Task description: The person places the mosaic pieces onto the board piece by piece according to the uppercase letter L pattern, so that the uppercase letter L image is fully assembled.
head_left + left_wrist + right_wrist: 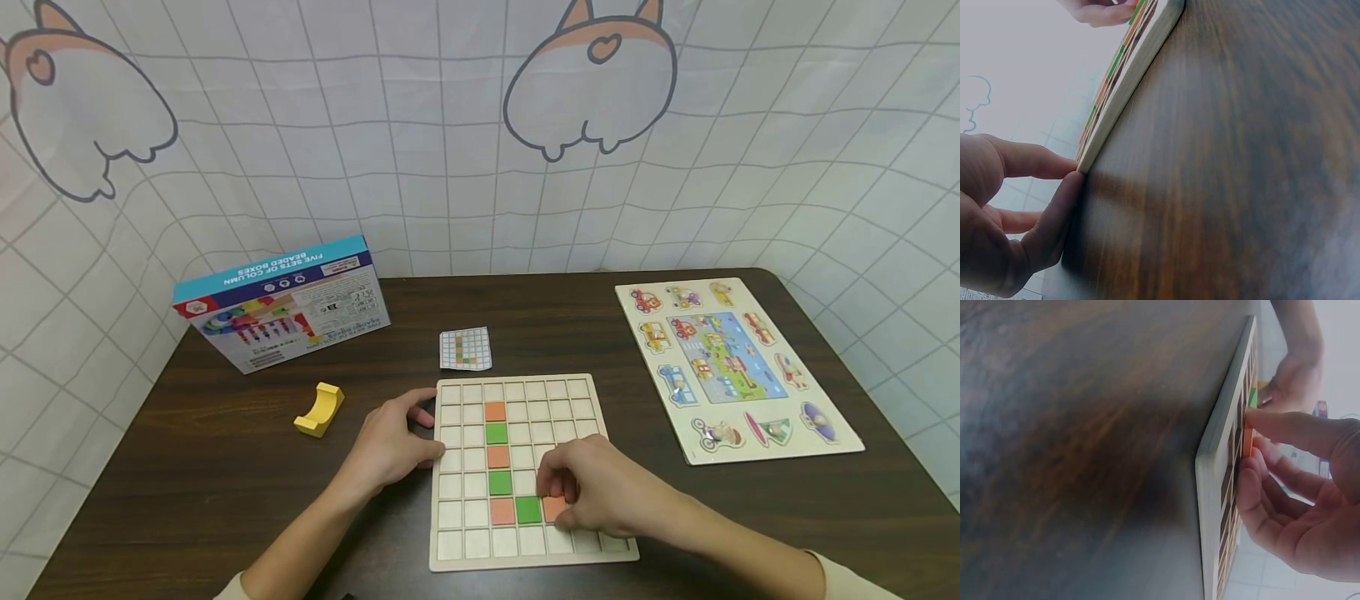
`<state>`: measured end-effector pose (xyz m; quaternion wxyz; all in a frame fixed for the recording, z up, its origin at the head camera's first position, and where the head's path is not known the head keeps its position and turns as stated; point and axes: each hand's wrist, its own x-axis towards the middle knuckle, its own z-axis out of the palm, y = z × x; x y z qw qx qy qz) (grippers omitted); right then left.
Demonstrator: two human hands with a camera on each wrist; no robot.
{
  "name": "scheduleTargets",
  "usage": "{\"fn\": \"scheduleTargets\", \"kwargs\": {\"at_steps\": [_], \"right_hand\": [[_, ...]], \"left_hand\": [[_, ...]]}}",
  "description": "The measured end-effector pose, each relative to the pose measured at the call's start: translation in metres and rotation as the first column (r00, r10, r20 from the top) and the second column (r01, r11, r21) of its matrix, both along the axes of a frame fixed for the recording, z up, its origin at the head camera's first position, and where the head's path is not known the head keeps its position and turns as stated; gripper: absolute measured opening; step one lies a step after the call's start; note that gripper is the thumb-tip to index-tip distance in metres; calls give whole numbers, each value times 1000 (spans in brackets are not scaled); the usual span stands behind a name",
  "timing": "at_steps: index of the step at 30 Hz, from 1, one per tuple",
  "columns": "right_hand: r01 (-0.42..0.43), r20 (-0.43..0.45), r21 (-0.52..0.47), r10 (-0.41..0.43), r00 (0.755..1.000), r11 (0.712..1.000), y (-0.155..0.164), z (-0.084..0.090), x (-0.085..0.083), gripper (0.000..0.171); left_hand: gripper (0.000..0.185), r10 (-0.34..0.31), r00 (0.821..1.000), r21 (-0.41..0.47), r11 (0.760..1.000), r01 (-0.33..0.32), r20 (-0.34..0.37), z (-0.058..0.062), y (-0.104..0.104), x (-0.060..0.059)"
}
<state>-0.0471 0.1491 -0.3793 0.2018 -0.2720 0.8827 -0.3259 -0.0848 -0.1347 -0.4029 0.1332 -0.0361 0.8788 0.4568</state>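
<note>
A pale wooden grid board [459, 542] lies on the dark table. Orange [495, 412] and green [497, 433] square tiles alternate down one column, and another green tile [528, 510] extends the bottom row rightward. My right hand [611, 492] pinches an orange tile [554, 508] by its edges, over the cell right of that green one. In the right wrist view, thumb and fingertips meet this orange tile [1248, 442] at the board's surface. My left hand [393, 442] touches the board's left edge with thumb and fingers spread along it; the left wrist view shows these fingers [1054, 209] against the rim.
A small printed grid card [465, 348] lies behind the board. To the left are a yellow curved block [321, 409] and a beaded-boxes carton [281, 304]. A picture puzzle board [738, 371] lies on the right, and a white tiled-pattern curtain [450, 167] hangs behind the table.
</note>
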Motion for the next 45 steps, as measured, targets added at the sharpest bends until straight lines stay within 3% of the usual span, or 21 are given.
{"fn": "scheduleTargets", "kwargs": {"at_steps": [33, 39, 45], "right_hand": [[-4, -52, 36, 6, 999, 999, -3, 0, 1, 34], [6, -55, -1, -6, 998, 1000, 1, 2, 1, 24], [86, -109, -44, -91, 990, 995, 13, 8, -7, 11]], "left_hand": [[77, 0, 1000, -3, 1000, 0, 0, 0, 0, -1], [77, -4, 1000, -4, 1000, 4, 4, 0, 0, 0], [74, -8, 1000, 25, 1000, 8, 12, 0, 0, 1]]}}
